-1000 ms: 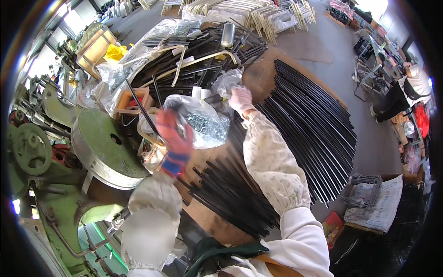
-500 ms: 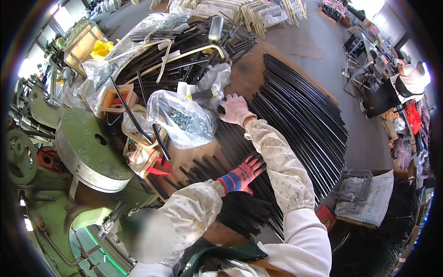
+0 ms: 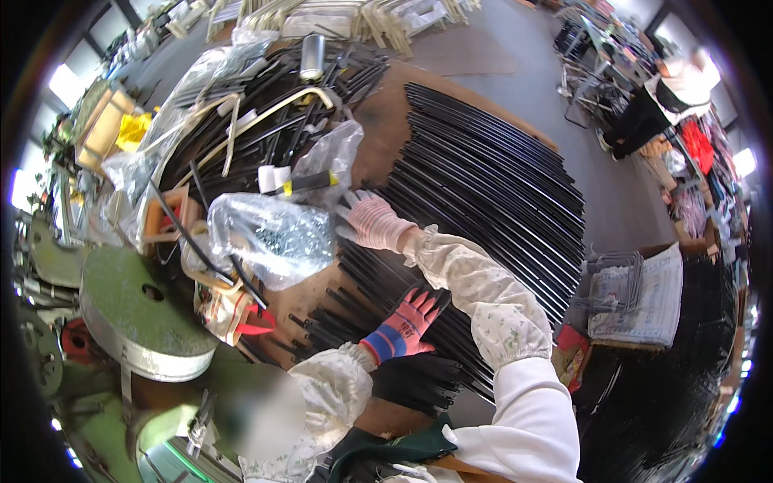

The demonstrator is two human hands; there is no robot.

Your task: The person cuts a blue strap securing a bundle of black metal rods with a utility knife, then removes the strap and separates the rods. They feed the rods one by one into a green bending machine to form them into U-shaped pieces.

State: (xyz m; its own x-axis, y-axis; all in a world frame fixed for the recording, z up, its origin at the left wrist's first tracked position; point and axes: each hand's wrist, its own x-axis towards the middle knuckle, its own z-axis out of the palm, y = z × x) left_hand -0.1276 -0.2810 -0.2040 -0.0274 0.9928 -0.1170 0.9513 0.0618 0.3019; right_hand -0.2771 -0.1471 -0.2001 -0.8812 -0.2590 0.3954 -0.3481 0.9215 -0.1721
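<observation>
A wide layer of thin black metal tubes [image 3: 499, 173] lies side by side on the brown work surface. My left hand [image 3: 405, 324], in a red glove with a blue band and dark fingertips, lies on the tubes with its fingers spread. My right hand [image 3: 374, 220], in a pink-and-white striped glove, rests at the tubes' far left ends. Its fingers are stretched out, close to a clear plastic bag [image 3: 270, 239] of small metal parts. More dark tubes [image 3: 415, 382] lie below my left hand, their ends uneven.
A green machine with a round drum [image 3: 145, 314] stands at the left. Behind the bag are a yellow-black handled tool [image 3: 310, 183], a silver can [image 3: 312, 56] and piled tubes. At right are a wire basket [image 3: 616, 282] and another person [image 3: 664, 101].
The view has turned, so the scene shifts left. My right hand's fingers, curled at the tube ends before, now stretch toward the bag. My left hand stays spread on the tubes.
</observation>
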